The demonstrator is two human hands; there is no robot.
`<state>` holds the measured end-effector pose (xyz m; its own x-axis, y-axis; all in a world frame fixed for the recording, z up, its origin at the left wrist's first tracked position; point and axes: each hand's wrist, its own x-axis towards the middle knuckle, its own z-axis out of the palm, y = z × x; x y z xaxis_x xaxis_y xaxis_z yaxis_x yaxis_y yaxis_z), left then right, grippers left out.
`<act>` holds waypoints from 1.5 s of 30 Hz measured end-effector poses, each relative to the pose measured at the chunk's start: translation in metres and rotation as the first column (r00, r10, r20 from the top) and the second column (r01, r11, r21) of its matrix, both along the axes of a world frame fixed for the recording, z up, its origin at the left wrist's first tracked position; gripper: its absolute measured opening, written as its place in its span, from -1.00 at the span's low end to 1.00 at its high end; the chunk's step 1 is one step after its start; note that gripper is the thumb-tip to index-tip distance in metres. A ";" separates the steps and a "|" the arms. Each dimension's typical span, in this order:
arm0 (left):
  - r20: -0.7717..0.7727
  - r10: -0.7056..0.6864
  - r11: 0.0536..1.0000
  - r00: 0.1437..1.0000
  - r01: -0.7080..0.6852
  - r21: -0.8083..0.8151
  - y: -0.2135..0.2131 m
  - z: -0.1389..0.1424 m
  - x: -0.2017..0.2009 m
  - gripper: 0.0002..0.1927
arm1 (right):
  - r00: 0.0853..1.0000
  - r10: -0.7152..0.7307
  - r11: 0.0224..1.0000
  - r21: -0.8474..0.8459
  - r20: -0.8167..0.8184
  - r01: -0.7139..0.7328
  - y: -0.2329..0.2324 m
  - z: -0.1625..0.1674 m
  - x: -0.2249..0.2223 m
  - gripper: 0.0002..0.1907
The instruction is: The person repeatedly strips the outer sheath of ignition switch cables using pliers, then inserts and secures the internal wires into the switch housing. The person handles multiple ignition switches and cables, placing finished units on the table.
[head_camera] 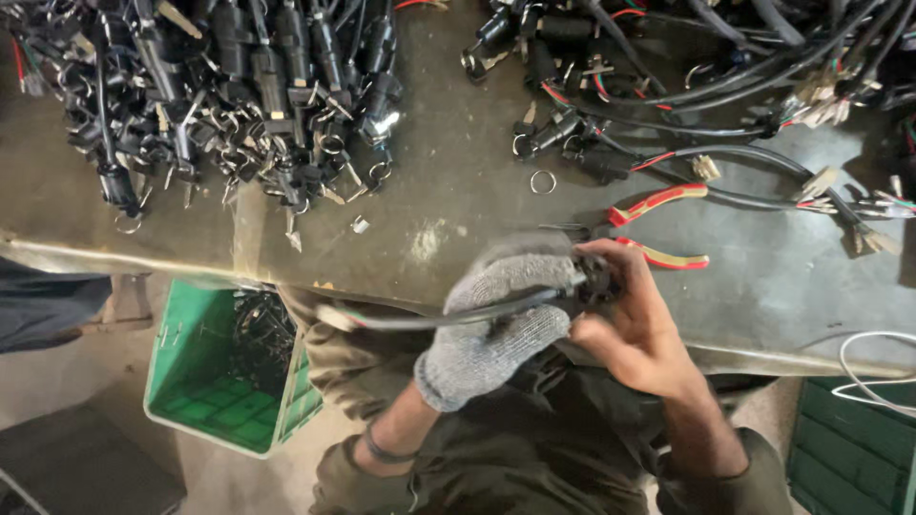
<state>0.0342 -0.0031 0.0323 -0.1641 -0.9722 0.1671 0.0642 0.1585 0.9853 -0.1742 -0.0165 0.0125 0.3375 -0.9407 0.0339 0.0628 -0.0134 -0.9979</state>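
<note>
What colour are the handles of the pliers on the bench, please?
Red with yellow trim, on the pliers; seen in the head view.

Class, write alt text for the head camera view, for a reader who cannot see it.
A person's gloved left hand and bare right hand grip a black cable part at the edge of a worn workbench. Red-handled pliers lie just beyond, between heaps of black switches and keys and wire looms; a green crate sits on the floor.

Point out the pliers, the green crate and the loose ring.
pliers [658,200], head view, upper red handle.
green crate [176,358], head view, left inner wall.
loose ring [543,181], head view, its wire loop.
</note>
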 end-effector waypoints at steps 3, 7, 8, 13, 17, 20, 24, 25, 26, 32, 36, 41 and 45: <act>0.271 0.187 0.964 0.944 -0.122 -0.237 0.004 0.003 0.008 -0.58 | 0.963 -0.031 0.979 -0.200 -0.266 -0.024 -0.002 -0.002 -0.005 -0.64; 0.311 0.277 0.953 0.909 -0.219 -0.209 0.004 0.012 0.001 -0.53 | 0.919 -0.115 0.912 -0.406 -0.378 -0.053 -0.004 -0.004 -0.003 -0.61; 0.416 0.367 0.907 0.832 -0.219 -0.361 0.003 0.014 -0.001 -0.52 | 0.908 -0.133 0.909 -0.415 -0.398 -0.049 -0.003 -0.002 -0.001 -0.59; 0.347 0.128 0.991 0.929 -0.108 -0.078 -0.006 0.017 0.004 -0.60 | 0.891 -0.180 0.856 -0.513 -0.417 -0.068 0.001 0.011 0.000 -0.58; 0.345 0.156 0.959 0.925 -0.059 -0.277 -0.011 0.018 0.005 -0.65 | 0.893 -0.175 0.866 -0.497 -0.415 -0.061 0.002 0.002 -0.004 -0.58; 0.361 0.130 0.935 0.924 0.007 -0.355 -0.015 0.018 0.005 -0.67 | 0.921 -0.138 0.903 -0.427 -0.365 -0.034 0.008 -0.013 -0.003 -0.63; 0.315 0.017 0.978 0.949 0.050 -0.201 -0.021 0.017 0.006 -0.63 | 0.927 -0.106 0.992 -0.103 -0.361 0.073 0.016 -0.025 0.003 -0.56; 0.325 0.037 0.970 0.945 0.045 -0.240 -0.020 0.017 0.005 -0.65 | 0.949 -0.092 0.994 -0.083 -0.301 0.071 0.017 -0.025 0.003 -0.58; 0.334 0.058 0.958 0.941 0.042 -0.284 -0.018 0.017 0.003 -0.67 | 0.968 -0.082 0.995 -0.067 -0.238 0.068 0.017 -0.024 0.003 -0.59; 0.397 0.129 0.956 0.909 -0.008 -0.293 -0.002 0.017 -0.022 -0.57 | 0.989 -0.086 0.984 0.144 -0.123 0.104 0.012 -0.027 -0.009 -0.68; 0.374 0.218 0.893 0.901 -0.030 -0.449 -0.015 0.008 -0.016 -0.46 | 0.993 -0.102 0.942 0.326 0.059 0.077 0.015 -0.039 -0.015 -0.72; 0.253 -0.167 0.926 0.953 0.240 -0.290 -0.020 0.000 -0.003 -0.55 | 0.997 -0.012 0.994 0.112 -0.076 0.020 0.014 -0.049 -0.013 -0.75; 0.313 -0.069 0.940 0.947 0.167 -0.298 -0.014 -0.002 -0.002 -0.48 | 0.993 -0.016 0.986 0.165 -0.114 0.035 0.008 -0.051 -0.012 -0.68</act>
<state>0.0327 -0.0170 0.0302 -0.3636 -0.8463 0.3892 -0.1823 0.4744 0.8612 -0.1865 -0.0089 -0.0390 0.3061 -0.9384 -0.1604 -0.0471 0.1534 -0.9870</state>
